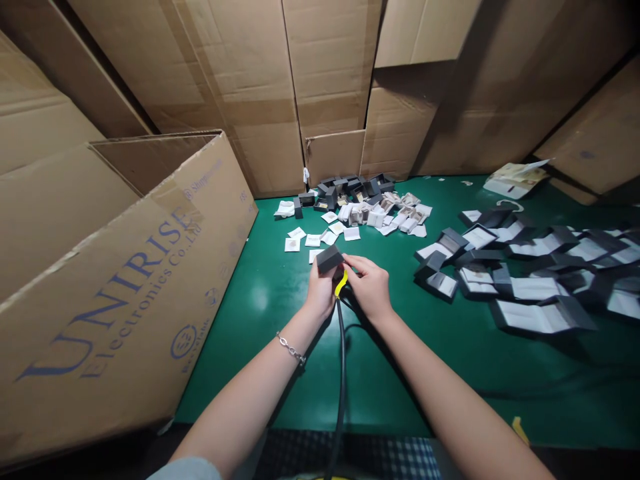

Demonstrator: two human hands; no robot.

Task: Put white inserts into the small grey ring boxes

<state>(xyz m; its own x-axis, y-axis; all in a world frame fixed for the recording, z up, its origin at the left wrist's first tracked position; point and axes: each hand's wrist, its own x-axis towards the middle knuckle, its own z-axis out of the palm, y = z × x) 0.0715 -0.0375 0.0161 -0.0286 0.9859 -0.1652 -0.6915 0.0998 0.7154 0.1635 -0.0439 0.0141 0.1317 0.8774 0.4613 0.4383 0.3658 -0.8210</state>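
Note:
Both my hands meet over the green table [400,373] near its middle. My left hand [320,290] is closed around a small dark grey box [330,258], held tilted just above the fingers. My right hand [369,285] pinches at the same box from the right, fingers curled. A yellow-tipped black cable [341,360] runs from between my hands down toward me. A chain bracelet [291,349] sits on my left wrist.
A large open carton printed UNIRISE [115,293] stands at the left. Small dark boxes and white inserts [360,210] are piled at the back. Opened dark boxes with white linings [530,273] spread across the right. Cardboard sheets [330,80] wall the back.

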